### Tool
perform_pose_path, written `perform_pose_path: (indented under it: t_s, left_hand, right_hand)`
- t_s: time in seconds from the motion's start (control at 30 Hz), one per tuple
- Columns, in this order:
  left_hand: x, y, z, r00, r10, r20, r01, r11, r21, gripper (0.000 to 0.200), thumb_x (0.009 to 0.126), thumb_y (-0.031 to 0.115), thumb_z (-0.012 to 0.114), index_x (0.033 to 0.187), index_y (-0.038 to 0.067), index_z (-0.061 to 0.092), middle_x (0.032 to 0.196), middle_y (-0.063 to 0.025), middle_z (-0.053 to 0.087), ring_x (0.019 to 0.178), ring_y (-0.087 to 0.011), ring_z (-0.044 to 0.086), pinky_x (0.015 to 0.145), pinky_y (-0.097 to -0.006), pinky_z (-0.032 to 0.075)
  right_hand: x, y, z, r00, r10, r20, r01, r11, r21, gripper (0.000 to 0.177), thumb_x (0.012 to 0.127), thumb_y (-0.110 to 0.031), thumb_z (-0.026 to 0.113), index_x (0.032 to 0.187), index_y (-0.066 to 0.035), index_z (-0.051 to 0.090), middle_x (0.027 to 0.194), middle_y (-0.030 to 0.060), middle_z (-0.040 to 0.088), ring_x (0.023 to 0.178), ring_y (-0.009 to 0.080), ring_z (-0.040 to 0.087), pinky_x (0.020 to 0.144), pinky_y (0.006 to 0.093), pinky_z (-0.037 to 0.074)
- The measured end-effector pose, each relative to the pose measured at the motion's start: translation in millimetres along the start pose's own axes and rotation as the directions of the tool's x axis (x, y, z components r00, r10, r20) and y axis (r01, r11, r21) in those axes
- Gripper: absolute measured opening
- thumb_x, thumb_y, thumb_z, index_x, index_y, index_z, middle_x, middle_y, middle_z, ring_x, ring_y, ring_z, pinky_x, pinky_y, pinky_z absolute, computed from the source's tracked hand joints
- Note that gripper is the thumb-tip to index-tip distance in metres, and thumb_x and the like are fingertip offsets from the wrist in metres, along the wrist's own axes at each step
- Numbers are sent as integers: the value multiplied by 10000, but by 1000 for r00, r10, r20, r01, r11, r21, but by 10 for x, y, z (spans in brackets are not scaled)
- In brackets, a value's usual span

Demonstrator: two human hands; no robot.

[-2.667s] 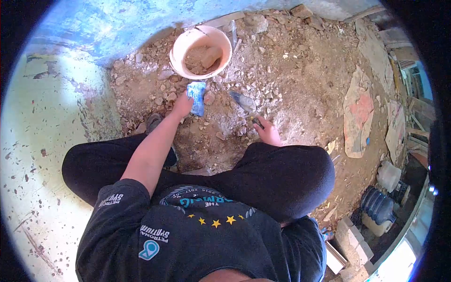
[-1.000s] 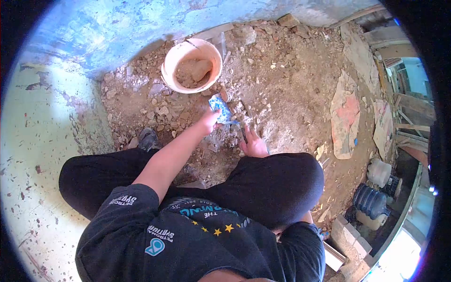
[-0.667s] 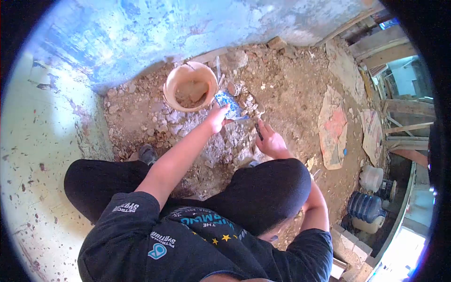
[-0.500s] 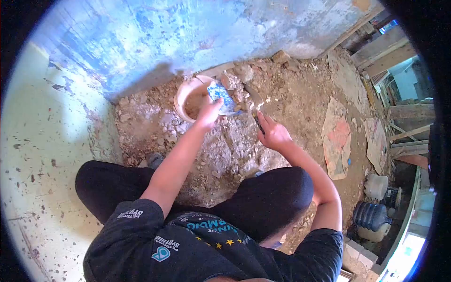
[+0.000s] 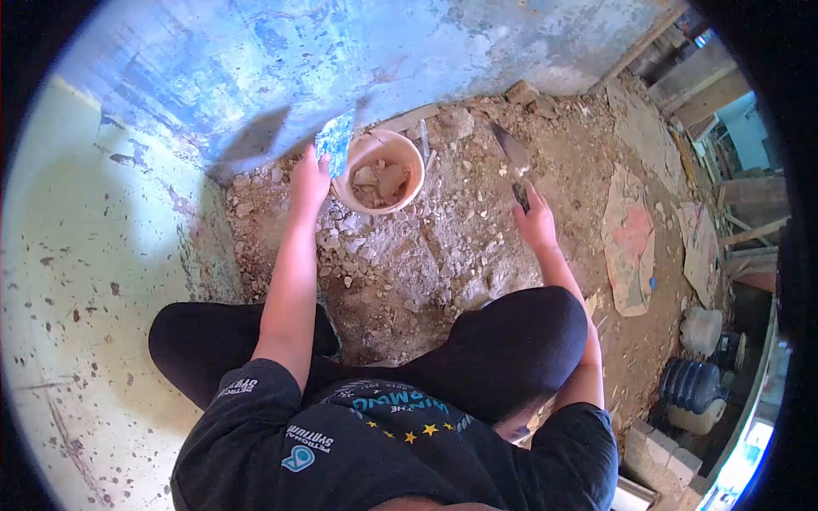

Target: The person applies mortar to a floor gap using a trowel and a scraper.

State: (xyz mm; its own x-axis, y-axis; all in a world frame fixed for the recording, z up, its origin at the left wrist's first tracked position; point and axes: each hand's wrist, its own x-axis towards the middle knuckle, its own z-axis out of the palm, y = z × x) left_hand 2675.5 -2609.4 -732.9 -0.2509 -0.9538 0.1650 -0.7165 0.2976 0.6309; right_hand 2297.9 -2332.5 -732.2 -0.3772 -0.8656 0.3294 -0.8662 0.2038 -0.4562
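Observation:
My left hand [image 5: 308, 179] grips a flat blue-and-white piece [image 5: 334, 143], its surface mottled like flaked paint. It is held up on the left side of a pale bucket [image 5: 415, 177] and overlaps the rim in this view. Inside the bucket lie chunks of rubble [image 5: 383, 183]. Over to the right, my right hand [image 5: 537, 223] is wrapped around the dark handle of a pointed trowel [image 5: 511, 149]. The trowel's blade points up and left, low over the dirt floor to the right of the bucket.
Broken plaster and stones [image 5: 409, 264] cover the ground before my crossed legs. A peeling blue wall [image 5: 383, 64] rises behind the bucket, a pale green wall [image 5: 94, 281] on the left. Flattened sacking [image 5: 629, 243], a blue water jug [image 5: 688, 385] and blocks [image 5: 665, 451] lie right.
My left hand has carried the blue-and-white piece from the bucket's right side to its left. My right hand and the trowel have moved right, away from the bucket. Rubble chunks now show inside it.

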Motion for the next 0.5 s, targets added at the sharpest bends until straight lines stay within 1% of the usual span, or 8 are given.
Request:
perform_pose_path:
  t_s: [0.07,0.17,0.2,0.27,0.33,0.4,0.47,0.5]
  left_hand:
    - [-3,-186,138,999,48,-24,-49,998,-31,381,989,267,554,1293,38,526,1080,-266,673,1016,-417,653,873,-497,492]
    - [-14,-254,231,905,70,420,167,848,-503,500,954,325,633,1320,4,517,1203,-140,680,1099,-284,644,971,-390,471]
    - [-34,-337,318,897,80,435,164,853,-495,500,954,325,633,1320,4,517,1203,-140,680,1099,-284,644,971,-390,471]
    - [-58,-500,510,662,209,720,135,911,-388,550,941,327,644,1346,-18,503,1215,-117,663,1091,-241,626,994,-366,468]
    - [-211,-316,530,484,312,818,-70,945,-319,579,923,319,661,1382,13,486,1168,-127,668,1016,-215,631,969,-373,491]
    - [-353,16,503,227,-172,959,57,985,163,572,907,305,671,1384,44,493,1158,-121,668,972,-218,638,920,-395,515]
    - [-493,-322,920,311,22,950,-293,953,74,511,944,353,626,1317,9,565,1214,-121,674,1096,-242,625,985,-387,479]
    - [-586,-355,985,305,22,952,-311,947,77,511,944,353,626,1317,9,565,1214,-121,674,1096,-242,625,985,-387,479]
  right_hand:
    - [-336,195,146,929,361,78,-361,932,-16,552,903,-341,612,1343,-18,529,1153,266,649,1039,452,625,921,486,495]
    - [-882,490,379,812,540,220,-561,827,42,568,916,-410,611,1342,-40,547,1074,277,670,1063,441,624,918,490,492]
    - [-1089,620,514,802,556,217,-577,815,46,568,916,-410,611,1342,-40,547,1074,277,670,1063,441,624,918,490,492]
    - [-1451,843,787,743,607,281,-624,780,-35,569,906,-411,626,1367,-88,540,1048,282,674,1088,435,622,924,493,490]
    - [-1655,904,937,703,647,296,-658,749,-75,555,905,-380,633,1394,-137,529,1143,277,648,1109,430,620,938,485,495]
    - [-1771,991,1060,887,421,192,-385,901,-198,540,868,-294,661,1363,-107,556,1139,212,659,1042,421,636,881,470,518]
    - [-1731,995,1014,880,426,209,-405,904,-139,522,868,-230,637,1373,-136,541,1228,188,608,1072,410,621,885,480,522]
    - [-1625,974,938,880,394,264,-361,918,-166,524,869,-199,622,1380,-138,522,1263,190,589,1096,417,610,895,485,524]
